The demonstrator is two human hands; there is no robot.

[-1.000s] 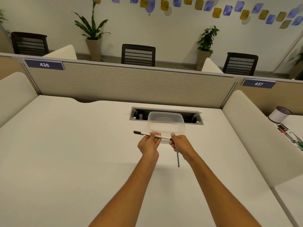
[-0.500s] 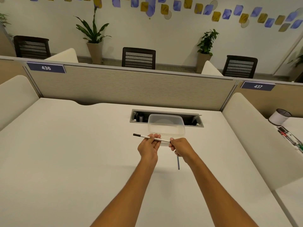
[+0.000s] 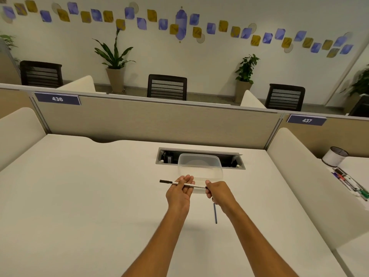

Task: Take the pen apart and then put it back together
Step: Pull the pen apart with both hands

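White pen (image 3: 184, 184), black cap (image 3: 165, 181)

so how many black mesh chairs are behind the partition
3: one black mesh chair at far left, one in the middle, one at right. A dark shape at the right edge may be another.

We see a desk (image 3: 79, 196) with a smooth, matt, off-white top, likely laminate. On it, just behind the hands, the container (image 3: 200, 166) is clear, thin plastic with a faint sheen. The pen (image 3: 182, 184) in front of the container looks like white plastic with a matt black cap; its print is too small for us to read. The partition (image 3: 159, 124) behind the container looks like beige woven cloth, edged with dull metal. The cable tray (image 3: 199, 156) under the container's far side appears brushed metal.
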